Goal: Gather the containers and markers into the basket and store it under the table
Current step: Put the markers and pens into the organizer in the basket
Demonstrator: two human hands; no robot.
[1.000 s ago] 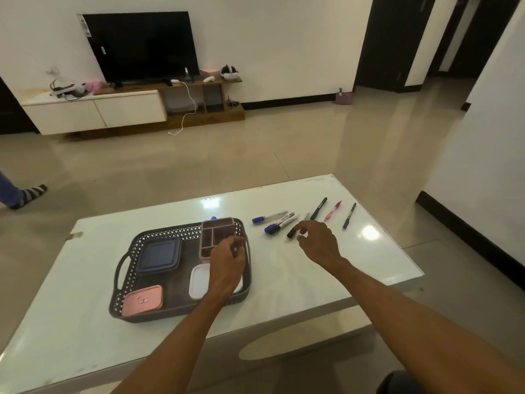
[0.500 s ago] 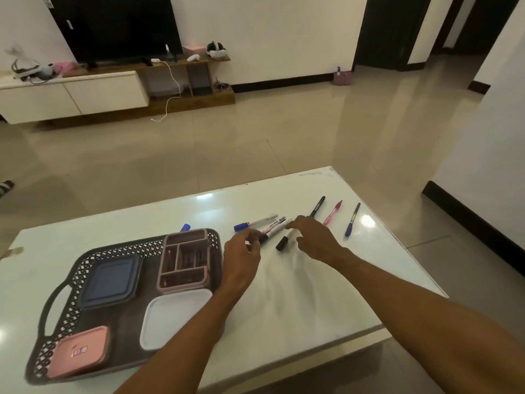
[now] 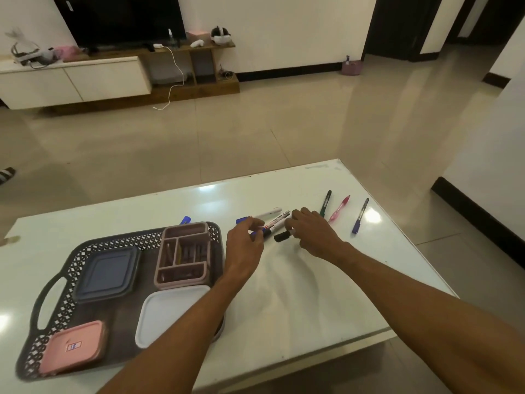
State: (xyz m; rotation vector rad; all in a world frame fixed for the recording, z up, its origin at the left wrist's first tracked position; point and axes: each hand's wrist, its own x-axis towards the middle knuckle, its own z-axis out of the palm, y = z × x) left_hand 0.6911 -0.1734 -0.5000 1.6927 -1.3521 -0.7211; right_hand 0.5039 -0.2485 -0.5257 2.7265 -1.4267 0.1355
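A dark lattice-rimmed basket (image 3: 71, 268) sits on the left of the white table (image 3: 298, 302). It holds a blue-lidded container (image 3: 105, 273), a brown divided organiser (image 3: 184, 254), a white-lidded container (image 3: 170, 314) and a pink container (image 3: 74, 346). My left hand (image 3: 245, 245) pinches a blue-capped marker (image 3: 258, 234) just right of the basket. My right hand (image 3: 314, 233) closes its fingertips on a black-capped marker (image 3: 282, 237) that lies on the table. More white markers (image 3: 277, 221) lie between the hands. A green marker (image 3: 326, 202), a pink pen (image 3: 339, 209) and a blue pen (image 3: 360, 216) lie further right.
Another blue-capped marker (image 3: 185, 220) pokes out behind the basket's far rim. The table's right edge (image 3: 397, 251) is close to the pens. Beyond the table are tiled floor, a low TV cabinet (image 3: 85, 81) and a person's foot (image 3: 5, 174) at the far left.
My left hand moved from the organiser in the basket rightward to the markers and closed on one. My right hand settled lower onto the black-capped marker. The view shifted closer and rightward.
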